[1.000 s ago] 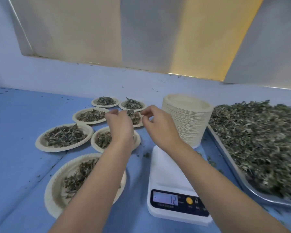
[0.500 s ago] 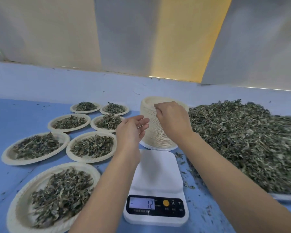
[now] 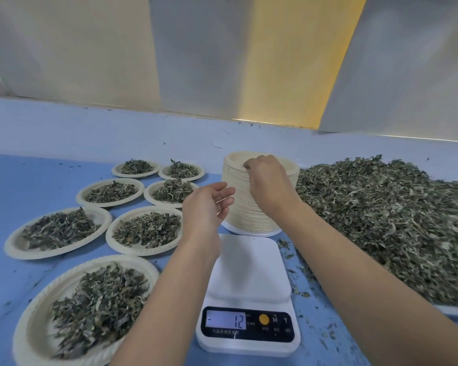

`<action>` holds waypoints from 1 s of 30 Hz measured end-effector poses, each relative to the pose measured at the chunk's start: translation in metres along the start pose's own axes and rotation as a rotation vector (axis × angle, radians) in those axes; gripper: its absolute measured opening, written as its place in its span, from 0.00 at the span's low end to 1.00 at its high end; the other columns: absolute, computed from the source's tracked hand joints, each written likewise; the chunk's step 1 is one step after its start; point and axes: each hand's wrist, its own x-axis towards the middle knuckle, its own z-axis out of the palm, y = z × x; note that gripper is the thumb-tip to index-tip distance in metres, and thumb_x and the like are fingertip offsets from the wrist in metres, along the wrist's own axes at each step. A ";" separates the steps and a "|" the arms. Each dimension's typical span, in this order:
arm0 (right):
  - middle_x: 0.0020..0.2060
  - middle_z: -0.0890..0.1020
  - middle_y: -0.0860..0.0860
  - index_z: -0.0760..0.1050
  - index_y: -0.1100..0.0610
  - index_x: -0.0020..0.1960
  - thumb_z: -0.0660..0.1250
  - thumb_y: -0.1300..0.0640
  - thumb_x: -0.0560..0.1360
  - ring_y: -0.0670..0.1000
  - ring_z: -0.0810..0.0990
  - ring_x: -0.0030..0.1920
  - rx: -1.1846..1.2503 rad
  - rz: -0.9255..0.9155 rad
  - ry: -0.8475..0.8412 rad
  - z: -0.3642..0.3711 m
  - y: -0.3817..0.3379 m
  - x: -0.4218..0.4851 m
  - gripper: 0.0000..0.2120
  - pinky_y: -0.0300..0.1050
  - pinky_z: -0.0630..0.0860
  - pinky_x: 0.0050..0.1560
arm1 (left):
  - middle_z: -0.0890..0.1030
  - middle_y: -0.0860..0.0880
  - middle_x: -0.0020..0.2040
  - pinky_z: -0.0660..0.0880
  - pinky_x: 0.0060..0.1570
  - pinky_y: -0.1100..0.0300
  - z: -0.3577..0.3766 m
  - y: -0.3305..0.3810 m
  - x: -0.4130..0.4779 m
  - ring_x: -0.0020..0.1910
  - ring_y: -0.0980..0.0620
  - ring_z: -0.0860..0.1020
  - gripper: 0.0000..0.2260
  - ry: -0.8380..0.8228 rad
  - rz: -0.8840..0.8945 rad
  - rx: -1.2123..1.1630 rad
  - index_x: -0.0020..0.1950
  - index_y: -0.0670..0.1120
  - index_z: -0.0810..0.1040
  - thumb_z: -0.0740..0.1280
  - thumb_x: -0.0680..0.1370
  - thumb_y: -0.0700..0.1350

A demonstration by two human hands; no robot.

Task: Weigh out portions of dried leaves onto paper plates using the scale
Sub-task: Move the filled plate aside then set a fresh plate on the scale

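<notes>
A white digital scale (image 3: 249,270) sits in front of me with a bare platform; its display (image 3: 226,320) reads -12. Behind it stands a tall stack of empty paper plates (image 3: 238,207). My right hand (image 3: 269,184) rests on the stack's top, fingers curled at the rim of the top plate. My left hand (image 3: 208,207) hovers just left of the stack, fingers relaxed, holding nothing. A big heap of dried leaves (image 3: 381,220) lies on a tray at the right. Several paper plates filled with leaves (image 3: 143,231) cover the left side.
The blue table (image 3: 24,180) ends at a pale wall behind. The nearest filled plate (image 3: 85,307) lies close to my left forearm. Loose leaf crumbs (image 3: 299,276) are scattered between the scale and the tray's metal edge (image 3: 455,310).
Both hands left the filled plates at the back left and moved right to the plate stack. My right hand settled on its top; my left hand opened beside it.
</notes>
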 end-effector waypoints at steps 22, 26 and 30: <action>0.56 0.76 0.57 0.71 0.61 0.63 0.54 0.67 0.79 0.55 0.70 0.57 -0.132 -0.098 0.076 -0.007 0.006 0.005 0.15 0.47 0.67 0.55 | 0.81 0.53 0.27 0.72 0.38 0.65 -0.001 -0.001 -0.002 0.30 0.56 0.76 0.10 -0.008 -0.021 -0.008 0.42 0.44 0.78 0.59 0.77 0.37; 0.56 0.77 0.57 0.73 0.62 0.63 0.54 0.65 0.79 0.56 0.70 0.58 -0.068 -0.104 0.150 -0.005 0.010 0.004 0.15 0.47 0.67 0.56 | 0.82 0.53 0.28 0.73 0.39 0.65 -0.002 0.000 0.000 0.29 0.57 0.76 0.10 0.000 -0.006 -0.011 0.42 0.44 0.78 0.59 0.77 0.37; 0.52 0.80 0.62 0.74 0.68 0.63 0.61 0.73 0.74 0.62 0.76 0.54 0.033 -0.239 0.251 -0.004 0.002 -0.009 0.18 0.53 0.74 0.51 | 0.83 0.50 0.39 0.74 0.42 0.65 -0.001 -0.003 0.001 0.34 0.56 0.78 0.09 -0.021 0.038 0.030 0.47 0.44 0.79 0.59 0.78 0.39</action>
